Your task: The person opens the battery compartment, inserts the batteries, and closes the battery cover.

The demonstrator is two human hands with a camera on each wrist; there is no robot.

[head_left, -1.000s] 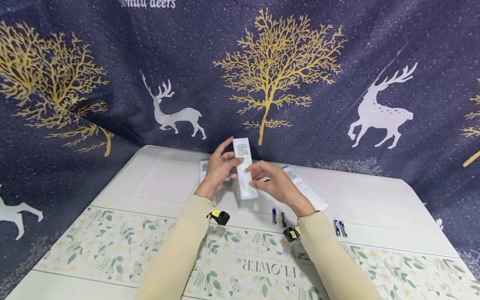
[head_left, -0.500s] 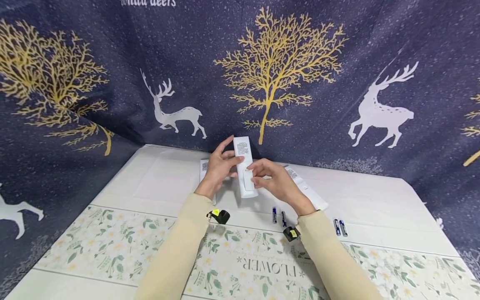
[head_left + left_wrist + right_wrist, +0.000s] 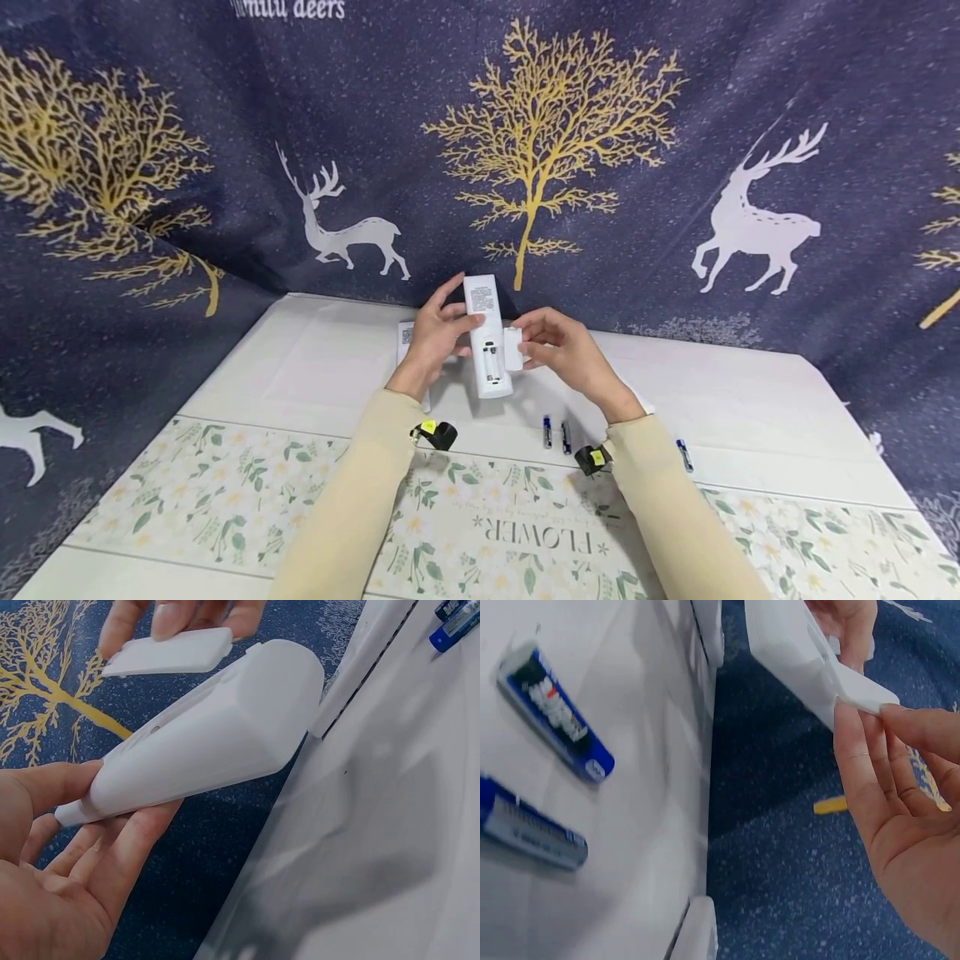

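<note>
A white remote control [image 3: 482, 321] is gripped by my left hand [image 3: 438, 340], its back facing up with printed text near the far end. At its near end the battery compartment [image 3: 492, 364] lies uncovered, with metal contacts showing. My right hand [image 3: 558, 350] pinches the white battery cover [image 3: 513, 349] just right of the remote. In the left wrist view the cover [image 3: 171, 652] hangs over the remote's body [image 3: 187, 742], apart from it. The right wrist view shows thumb and fingers [image 3: 855, 742] on the cover's edge.
Two blue-and-silver batteries [image 3: 557, 435] lie on the white table in front of the right hand, and another battery [image 3: 685, 455] lies farther right. A second white remote [image 3: 406, 336] lies behind the left hand. A dark curtain [image 3: 360, 150] hangs behind the table.
The battery cover has come off the remote and moved right in my right hand, baring the compartment. The left hand keeps its hold on the remote, nearly still.
</note>
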